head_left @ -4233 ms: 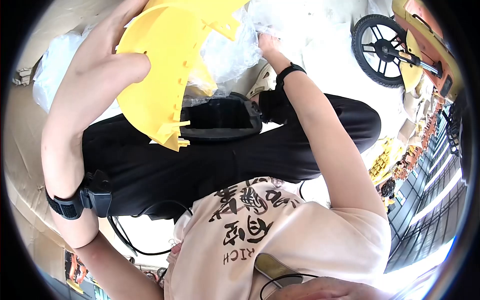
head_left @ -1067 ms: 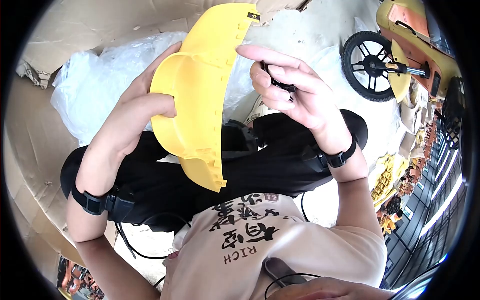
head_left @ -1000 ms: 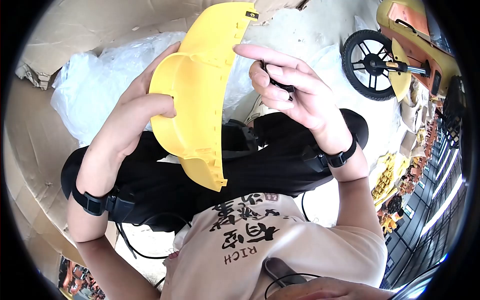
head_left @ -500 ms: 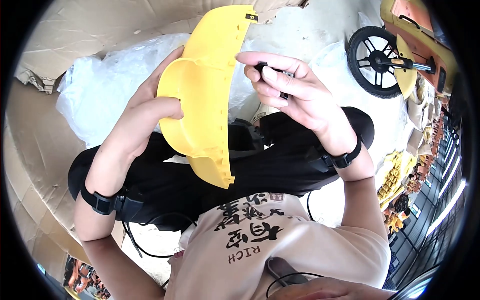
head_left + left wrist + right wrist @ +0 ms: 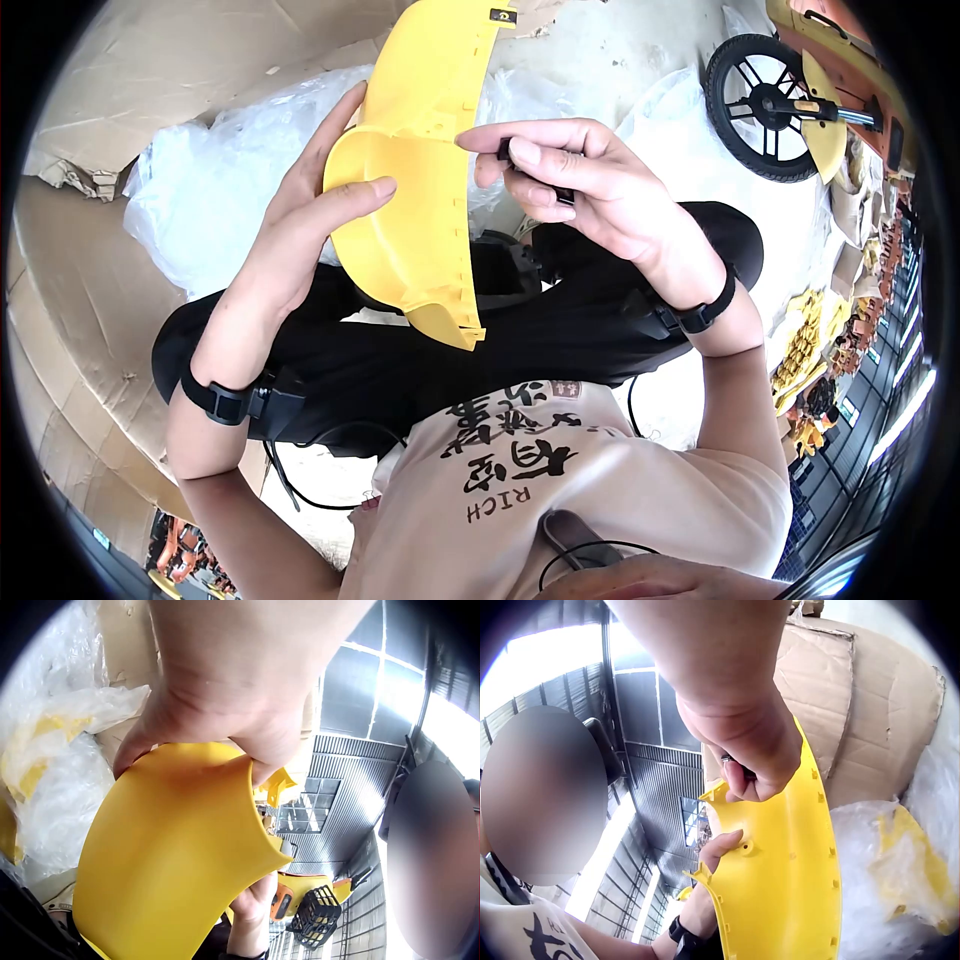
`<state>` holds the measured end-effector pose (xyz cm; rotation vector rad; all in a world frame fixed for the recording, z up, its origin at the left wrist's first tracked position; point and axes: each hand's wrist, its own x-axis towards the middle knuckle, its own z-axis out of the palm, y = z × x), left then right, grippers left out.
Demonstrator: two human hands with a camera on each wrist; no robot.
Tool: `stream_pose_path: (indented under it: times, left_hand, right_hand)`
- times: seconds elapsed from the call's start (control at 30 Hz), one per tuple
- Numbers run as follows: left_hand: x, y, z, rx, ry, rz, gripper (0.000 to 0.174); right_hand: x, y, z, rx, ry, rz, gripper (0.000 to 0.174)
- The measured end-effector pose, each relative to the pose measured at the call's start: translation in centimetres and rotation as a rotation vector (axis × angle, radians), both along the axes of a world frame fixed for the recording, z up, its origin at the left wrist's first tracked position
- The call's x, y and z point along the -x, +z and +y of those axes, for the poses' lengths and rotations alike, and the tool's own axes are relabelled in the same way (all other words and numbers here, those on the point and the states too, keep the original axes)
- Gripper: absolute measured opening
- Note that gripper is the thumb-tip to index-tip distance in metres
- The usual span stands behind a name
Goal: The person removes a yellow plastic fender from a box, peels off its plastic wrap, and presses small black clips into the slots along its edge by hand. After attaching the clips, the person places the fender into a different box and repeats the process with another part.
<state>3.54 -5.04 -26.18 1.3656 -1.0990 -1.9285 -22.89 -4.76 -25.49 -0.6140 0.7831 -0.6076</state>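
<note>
floor (image 5: 612,52) | cardboard (image 5: 100,275), plastic wrap (image 5: 215,190) | corrugated cladding (image 5: 349,814) | yellow shell (image 5: 425,185), black part (image 5: 505,149) held

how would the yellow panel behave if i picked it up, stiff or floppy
Probably stiff: the panel keeps its curve while the left hand grips one side. It looks thin-walled, so it is likely light for its size. The small tabs along its edge stick out and might snap if knocked.
</note>
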Motion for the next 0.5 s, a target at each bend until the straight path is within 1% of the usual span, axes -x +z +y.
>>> stream_pose_path:
  times: [0.17, 0.23, 0.27, 0.37, 0.43, 0.47, 0.5]
  left_hand:
    - [0.1, -0.3, 0.1, 0.005, 0.002, 0.003, 0.091]
    - [0.1, -0.5, 0.2, 0.01, -0.006, 0.001, 0.09]
    - [0.1, -0.6, 0.2, 0.008, -0.007, -0.004, 0.09]
    - [0.2, -0.8, 0.4, 0.072, -0.017, 0.032, 0.087]
    - [0.2, -1.0, 0.6, 0.237, -0.06, -0.021, 0.084]
    - [0.2, -1.1, 0.8, 0.234, -0.065, -0.026, 0.084]
    - [0.1, -1.2, 0.9, 0.311, -0.093, -0.096, 0.083]
  right_hand:
    - [0.5, -0.5, 0.0, -0.042, 0.021, 0.002, 0.038]
    - [0.6, -0.8, 0.0, -0.137, -0.044, -0.028, 0.036]
    - [0.5, -0.8, 0.0, -0.139, -0.045, -0.033, 0.036]
    - [-0.1, -0.5, 0.2, -0.122, -0.094, -0.067, 0.033]
    - [0.0, -0.5, 0.4, -0.135, -0.067, -0.075, 0.03]
    - [0.1, -0.5, 0.4, -0.138, -0.07, -0.08, 0.03]
    - [0.2, -0.4, 0.5, -0.134, -0.047, -0.072, 0.029]
